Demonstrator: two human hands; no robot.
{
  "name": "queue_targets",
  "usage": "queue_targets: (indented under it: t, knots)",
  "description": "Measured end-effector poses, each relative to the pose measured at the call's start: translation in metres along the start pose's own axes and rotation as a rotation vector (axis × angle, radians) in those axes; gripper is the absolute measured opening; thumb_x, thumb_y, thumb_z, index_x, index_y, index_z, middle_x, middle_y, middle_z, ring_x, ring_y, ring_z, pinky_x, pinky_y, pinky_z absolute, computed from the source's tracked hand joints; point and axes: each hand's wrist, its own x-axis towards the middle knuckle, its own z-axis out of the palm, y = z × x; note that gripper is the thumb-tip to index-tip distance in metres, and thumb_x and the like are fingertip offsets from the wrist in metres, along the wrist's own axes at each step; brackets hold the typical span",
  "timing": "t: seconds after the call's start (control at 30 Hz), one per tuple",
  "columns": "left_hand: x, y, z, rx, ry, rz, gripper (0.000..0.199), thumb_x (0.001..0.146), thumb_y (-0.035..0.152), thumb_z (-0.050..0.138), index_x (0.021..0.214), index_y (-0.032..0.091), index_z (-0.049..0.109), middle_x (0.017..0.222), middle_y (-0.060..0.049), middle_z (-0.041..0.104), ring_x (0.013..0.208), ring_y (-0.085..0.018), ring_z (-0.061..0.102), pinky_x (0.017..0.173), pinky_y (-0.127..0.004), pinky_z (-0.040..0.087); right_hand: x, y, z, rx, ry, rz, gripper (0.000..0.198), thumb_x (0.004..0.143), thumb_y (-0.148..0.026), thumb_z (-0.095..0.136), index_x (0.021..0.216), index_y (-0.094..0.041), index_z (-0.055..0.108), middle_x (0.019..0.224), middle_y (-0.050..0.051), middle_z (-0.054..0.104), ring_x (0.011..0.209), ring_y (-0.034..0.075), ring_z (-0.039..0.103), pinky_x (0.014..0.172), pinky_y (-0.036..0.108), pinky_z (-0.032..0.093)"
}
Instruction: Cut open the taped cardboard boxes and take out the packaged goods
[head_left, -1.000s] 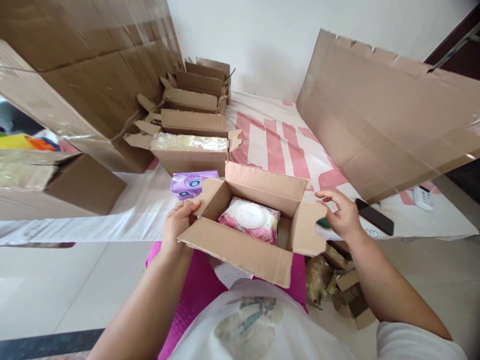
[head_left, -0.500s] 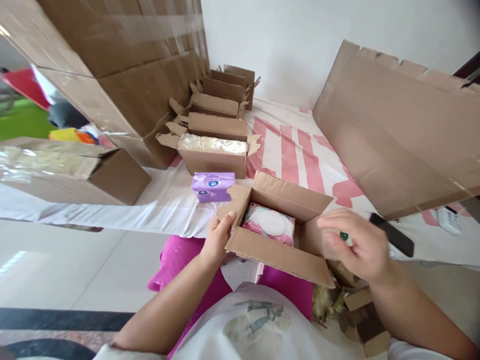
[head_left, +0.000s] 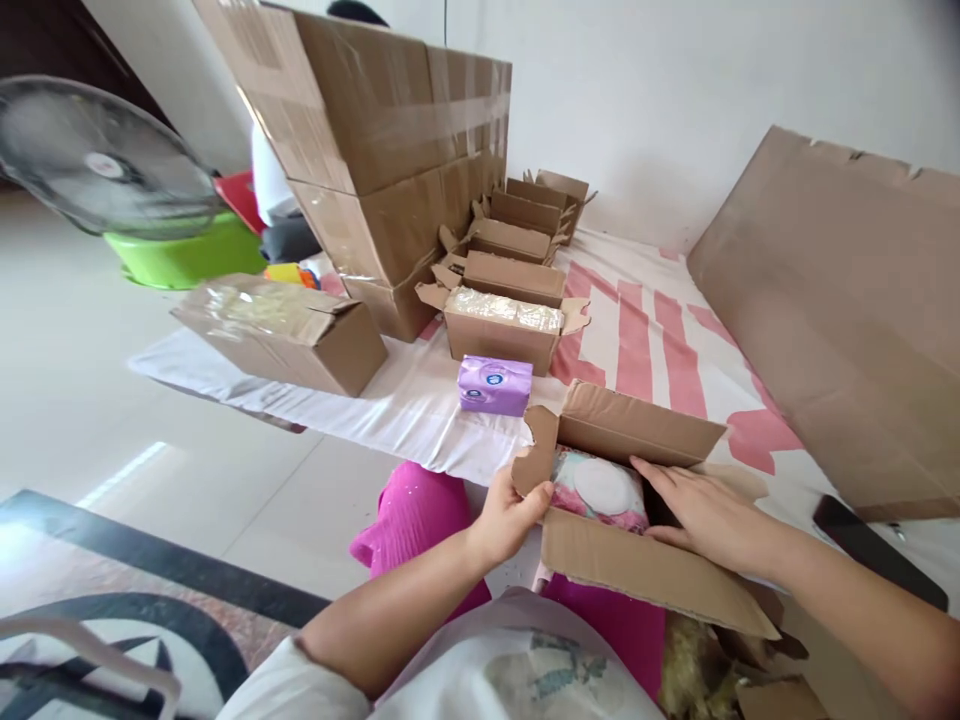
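An open cardboard box (head_left: pixel 637 425) sits tilted near my lap at the table's front edge. Inside it lies a pink-and-green floral pack (head_left: pixel 574 490) with a white oval lid, like wet wipes. My left hand (head_left: pixel 504 518) grips the box's left end, thumb over the rim beside a torn flap. Into the box's right part reaches my right hand (head_left: pixel 701 510), fingers stretched out and apart beside the pack; the fingertips' contact is partly hidden. A purple tissue pack (head_left: pixel 495 388) lies on the cloth just beyond the box's left flap.
Several open boxes (head_left: pixel 502 340) line up toward the wall, the nearest filled with plastic-wrapped stuff. Taped cartons (head_left: pixel 397 130) stack behind a closed box (head_left: pixel 300 340) on the left. A large cardboard sheet (head_left: pixel 847 320) and a black phone (head_left: pixel 877 550) are on the right.
My right hand has come down from above the box's right side into it. The left hand keeps its hold on the box. The view has swung left.
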Motion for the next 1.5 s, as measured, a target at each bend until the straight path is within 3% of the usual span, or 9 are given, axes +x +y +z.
queue_targets:
  t: [0.17,0.3,0.4,0.5,0.6,0.77,0.97,1.27,1.5]
  knots:
    - [-0.007,0.008,0.004,0.074,0.000,0.056,0.043,0.077,0.058,0.062,0.070,0.017,0.052,0.074,0.000,0.047,0.070,-0.013,0.042,0.068,-0.026,0.039,0.020,-0.005,-0.015,-0.041,-0.173,-0.043,0.080,0.078,-0.040,0.068,0.147,-0.013,0.038,0.143,0.019,0.049,0.130,0.035,0.049,0.107,0.049,0.042]
    - [-0.007,0.011,0.005,0.094,0.018,0.128,0.038,0.080,0.052,0.060,0.069,0.017,0.050,0.075,0.000,0.046,0.072,-0.014,0.043,0.070,-0.027,0.039,0.038,-0.023,-0.028,-0.112,-0.269,-0.038,0.069,0.077,-0.041,0.068,0.136,-0.009,0.051,0.129,0.021,0.057,0.120,0.037,0.056,0.102,0.048,0.045]
    - [-0.008,0.010,0.006,0.018,0.062,0.136,0.033,0.083,0.048,0.059,0.093,0.017,0.057,0.087,-0.003,0.053,0.084,-0.018,0.050,0.079,-0.031,0.043,0.049,-0.036,-0.032,-0.175,-0.312,-0.005,0.059,0.076,-0.039,0.070,0.124,-0.007,0.058,0.124,0.023,0.059,0.116,0.038,0.058,0.100,0.047,0.045]
    - [-0.010,0.005,0.007,-0.012,0.062,0.126,0.043,0.085,0.046,0.057,0.118,0.017,0.054,0.109,-0.009,0.058,0.101,-0.023,0.053,0.092,-0.037,0.043,0.055,-0.044,-0.028,-0.181,-0.321,0.048,0.061,0.071,-0.035,0.074,0.122,-0.007,0.056,0.125,0.023,0.058,0.117,0.036,0.058,0.099,0.042,0.045]
    - [-0.012,0.003,0.008,0.050,0.014,0.189,0.042,0.087,0.046,0.056,0.118,0.017,0.057,0.125,-0.012,0.054,0.116,-0.027,0.050,0.104,-0.041,0.037,0.056,-0.045,-0.021,-0.140,-0.282,0.051,0.063,0.068,-0.034,0.075,0.122,-0.010,0.053,0.120,0.021,0.062,0.112,0.034,0.062,0.094,0.039,0.048]
    - [-0.015,0.008,0.011,0.117,0.000,0.257,0.035,0.086,0.047,0.056,0.101,0.016,0.064,0.126,-0.013,0.055,0.119,-0.029,0.049,0.106,-0.044,0.036,0.058,-0.053,-0.019,-0.226,-0.225,-0.057,0.071,0.059,-0.029,0.080,0.122,-0.011,0.052,0.114,0.019,0.067,0.104,0.035,0.065,0.088,0.040,0.049]
    - [-0.013,0.016,0.003,0.000,0.035,0.138,0.046,0.081,0.050,0.061,0.112,0.015,0.061,0.110,-0.011,0.061,0.098,-0.024,0.057,0.092,-0.039,0.046,0.058,-0.064,-0.026,-0.251,-0.085,-0.108,0.043,0.064,-0.029,0.072,0.102,-0.014,0.058,0.107,0.016,0.066,0.100,0.032,0.065,0.085,0.038,0.047]
    - [-0.007,0.047,-0.012,0.115,0.125,0.177,0.026,0.078,0.035,0.060,0.095,0.016,0.063,0.087,-0.005,0.063,0.080,-0.019,0.056,0.077,-0.032,0.047,0.051,-0.079,-0.056,-0.268,0.118,-0.177,0.033,0.065,-0.027,0.062,0.095,-0.019,0.050,0.095,0.011,0.067,0.090,0.029,0.064,0.080,0.036,0.043]
    - [0.004,0.055,-0.045,0.018,0.372,-0.051,0.015,0.063,0.031,0.062,0.069,0.018,0.059,0.063,0.001,0.059,0.057,-0.014,0.051,0.056,-0.027,0.042,0.008,-0.067,-0.097,0.207,0.325,0.049,0.045,0.061,-0.039,0.069,0.099,-0.024,0.048,0.087,0.003,0.065,0.075,0.022,0.061,0.060,0.029,0.045]
